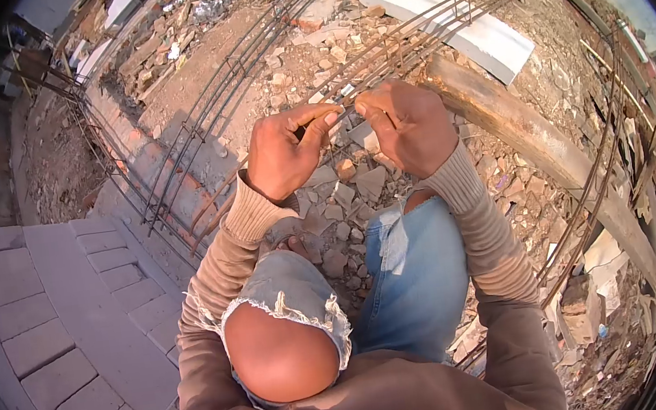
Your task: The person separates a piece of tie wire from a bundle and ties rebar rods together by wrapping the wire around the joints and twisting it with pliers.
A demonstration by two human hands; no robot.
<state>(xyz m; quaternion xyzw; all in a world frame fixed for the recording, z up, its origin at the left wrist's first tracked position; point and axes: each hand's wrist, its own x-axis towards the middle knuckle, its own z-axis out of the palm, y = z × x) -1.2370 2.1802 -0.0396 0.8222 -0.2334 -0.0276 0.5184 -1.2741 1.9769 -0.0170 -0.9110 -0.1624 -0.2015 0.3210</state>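
Note:
My left hand (282, 151) is closed in a pinch, thumb against forefinger, just above a long cage of steel reinforcing bars (376, 64). Close by on its right, my right hand (408, 125) is pinched the same way, its fingertips a short gap from the left ones. Whatever lies between the fingertips is too small to make out. The bars run behind both hands, from the lower left to the upper right, with square stirrups (463, 8) around them at the far end.
Broken stone and brick rubble (335, 196) covers the ground below me. A wooden beam (530, 119) slants down on the right, near a white concrete slab (444, 18). A second bar cage (229, 65) runs on the left, beyond a brick-patterned surface (67, 278).

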